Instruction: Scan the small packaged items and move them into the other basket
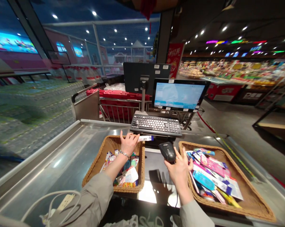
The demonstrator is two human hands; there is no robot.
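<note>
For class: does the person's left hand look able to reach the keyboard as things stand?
Probably yes: the left hand lies just before the black keyboard, fingertips nearly at its near edge, with nothing between.

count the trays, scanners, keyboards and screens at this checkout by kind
woven wicker trays: 2
black handheld barcode scanner: 1
black keyboard: 1
lit black-framed monitor: 1
dark flat screen seen from behind: 1
total: 6
</note>
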